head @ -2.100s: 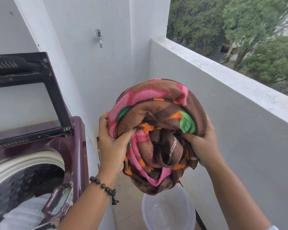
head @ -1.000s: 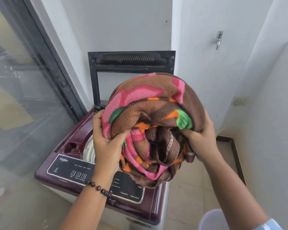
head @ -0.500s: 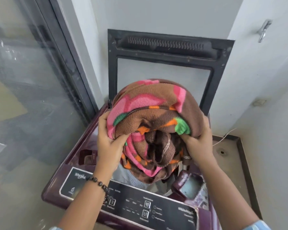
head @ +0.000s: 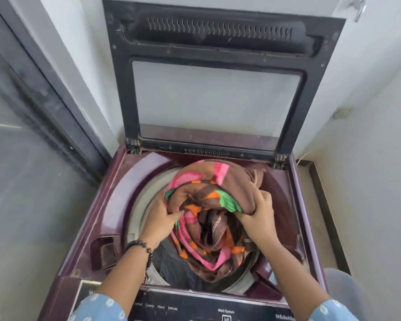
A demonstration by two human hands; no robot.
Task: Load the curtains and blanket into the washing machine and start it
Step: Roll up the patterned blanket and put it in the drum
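Had the bunched brown fleece blanket with pink, orange and green patches [head: 208, 205] gripped by both hands, left [head: 163, 217] and right [head: 257, 216] curled into its folds, partway down the maroon top-load washing machine's [head: 116, 205] drum, probably to stuff it in whole. Lid [head: 218, 42] propped up.

Blanket [head: 208, 205] in washing machine [head: 116, 205] drum; lid [head: 215, 42] upright behind; glass door [head: 21, 181] left.

I'm in a home laundry corner: top-loading washing machine [head: 107, 205] against white walls [head: 368, 135], beside a glass door [head: 21, 181].
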